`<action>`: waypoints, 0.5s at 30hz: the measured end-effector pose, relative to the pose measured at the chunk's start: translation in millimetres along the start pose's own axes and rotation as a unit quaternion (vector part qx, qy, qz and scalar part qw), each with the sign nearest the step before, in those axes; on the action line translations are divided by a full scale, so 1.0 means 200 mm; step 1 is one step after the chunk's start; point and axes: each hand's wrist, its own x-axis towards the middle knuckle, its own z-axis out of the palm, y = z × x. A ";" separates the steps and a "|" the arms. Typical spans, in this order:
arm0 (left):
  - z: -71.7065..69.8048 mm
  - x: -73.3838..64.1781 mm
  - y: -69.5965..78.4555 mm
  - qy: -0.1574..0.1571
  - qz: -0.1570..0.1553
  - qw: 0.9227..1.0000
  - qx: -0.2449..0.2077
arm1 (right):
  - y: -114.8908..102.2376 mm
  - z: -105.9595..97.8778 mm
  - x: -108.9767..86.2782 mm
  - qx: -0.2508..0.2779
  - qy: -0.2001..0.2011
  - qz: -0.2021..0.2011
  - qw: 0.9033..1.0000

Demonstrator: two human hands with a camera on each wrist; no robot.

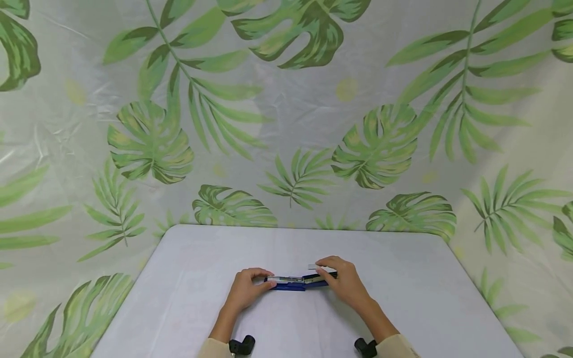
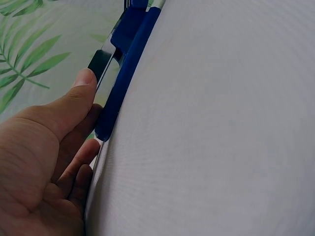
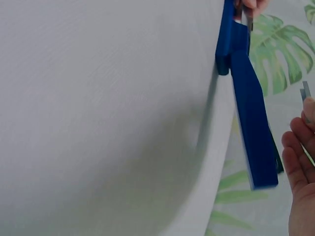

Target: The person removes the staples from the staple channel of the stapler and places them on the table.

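A blue stapler (image 1: 288,287) lies opened out on the white table, its base to the left and its top arm folded back to the right. My left hand (image 1: 246,289) grips the left end of it between thumb and fingers; the left wrist view shows the thumb against a dark part of the stapler (image 2: 132,59). Just above the opened arm, my right hand (image 1: 348,284) pinches a short silvery strip of staples (image 1: 312,267). In the right wrist view that strip sticks up from the fingertips, apart from the stapler's arm (image 3: 253,123).
A white cloth covers the table (image 1: 179,298), whose far edge meets a hanging sheet (image 1: 304,124) printed with green leaves. Small black cameras (image 1: 242,345) are strapped at both wrists, over beige sleeves (image 1: 214,349).
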 end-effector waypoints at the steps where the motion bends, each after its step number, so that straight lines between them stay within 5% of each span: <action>1: 0.00 0.00 0.00 -0.001 -0.003 1.000 -0.002 | 0.00 -0.01 -0.01 -0.001 0.000 0.001 1.000; 15: 0.00 0.00 0.00 -0.004 -0.007 1.000 -0.004 | 0.10 -0.14 -0.04 -0.014 0.021 -0.010 1.000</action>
